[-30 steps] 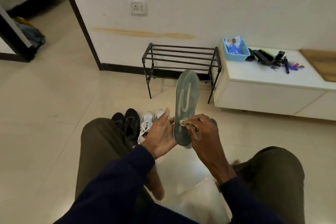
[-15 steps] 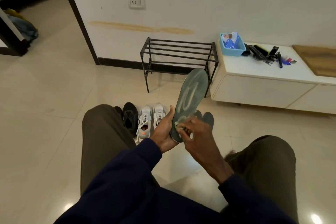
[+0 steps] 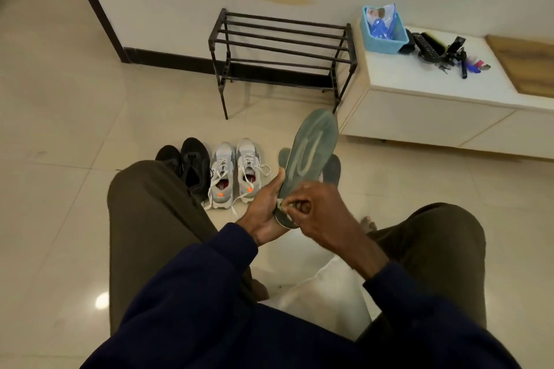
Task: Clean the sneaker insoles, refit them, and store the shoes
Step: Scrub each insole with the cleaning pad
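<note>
The left hand point(image 3: 263, 213) grips the heel end of a dark grey-green insole point(image 3: 311, 153) from behind, thumb laid up along its left edge; the right hand point(image 3: 325, 213) has its fingers curled and pinches a small pale wipe point(image 3: 280, 204) against the lower part of the insole's face. The insole stands tilted, toe end up and leaning to the right, held in the air between the person's knees; a pale looping mark runs along its face. Both forearms are in dark navy sleeves; the legs are in olive-brown trousers.

On the floor just behind the held insole lie two more insoles point(image 3: 333, 169), partly hidden by it; to their left stands a pair of grey sneakers point(image 3: 236, 177) with loose white laces, side by side, toes pointing away; just left of those is a pair of black shoes point(image 3: 193, 165), partly hidden by the left knee. Farther off, a black metal shoe rack point(image 3: 281, 48) stands against the wall; beside it on the right is a low white cabinet point(image 3: 419, 105) carrying a blue basket point(image 3: 382, 39) and a scatter of small dark items too small to tell.
</note>
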